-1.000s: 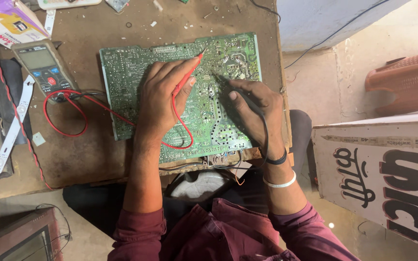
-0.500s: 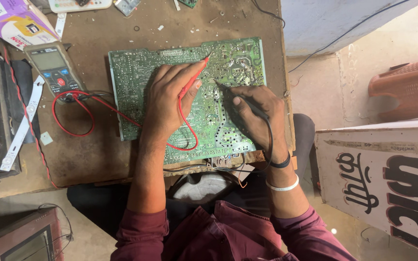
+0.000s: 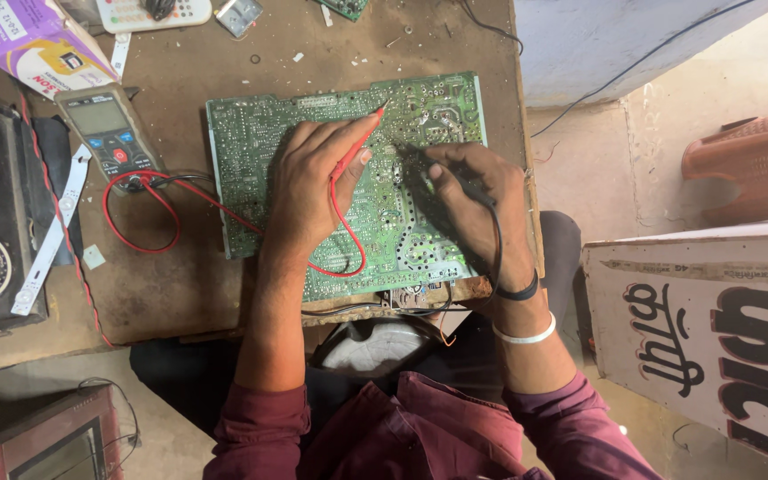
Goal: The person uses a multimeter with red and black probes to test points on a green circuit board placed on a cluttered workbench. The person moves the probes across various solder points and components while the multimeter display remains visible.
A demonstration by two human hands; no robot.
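Workbench, brown and scuffed, under everything. Green circuit board flat at its middle, solder side up. Grey multimeter just left of board. Left hand resting on board, fingers closed round red probe, tip touching solder. Right hand likewise closed round black probe, tip on board nearby.

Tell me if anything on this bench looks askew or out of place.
The green circuit board lies slightly tilted, and its near edge overhangs the table front. The left hand holds a red probe and the right hand a black probe on it. Small scraps dot the tabletop.
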